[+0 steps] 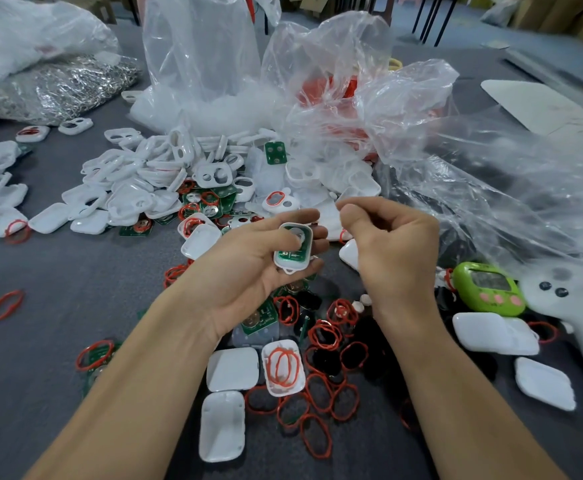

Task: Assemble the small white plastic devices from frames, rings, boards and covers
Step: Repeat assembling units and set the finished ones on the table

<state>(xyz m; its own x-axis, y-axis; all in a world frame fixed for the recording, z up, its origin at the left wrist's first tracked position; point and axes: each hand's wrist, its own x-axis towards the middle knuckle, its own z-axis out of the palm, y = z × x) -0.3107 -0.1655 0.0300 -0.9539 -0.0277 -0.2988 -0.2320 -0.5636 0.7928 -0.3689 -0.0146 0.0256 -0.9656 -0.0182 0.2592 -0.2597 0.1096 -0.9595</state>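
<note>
My left hand (248, 261) holds a small white frame with a green board seated in it (292, 247), thumb above and fingers curled under. Just to its right hovers my right hand (390, 244), its fingers curled and thumb pressed to forefinger; whether something tiny is pinched there I cannot tell. A heap of white frames and covers (151, 181) lies behind the hands. Loose red rings (331, 386) and green boards (258, 318) are scattered below them. Near my wrists lie white covers (232, 368), and one cover holds red rings (283, 368).
Clear plastic bags (404, 109) of parts stand at the back and right. A bag of shiny metal pieces (65, 84) sits at the back left. A green timer (489, 285) and a white handheld device (574, 306) lie at the right.
</note>
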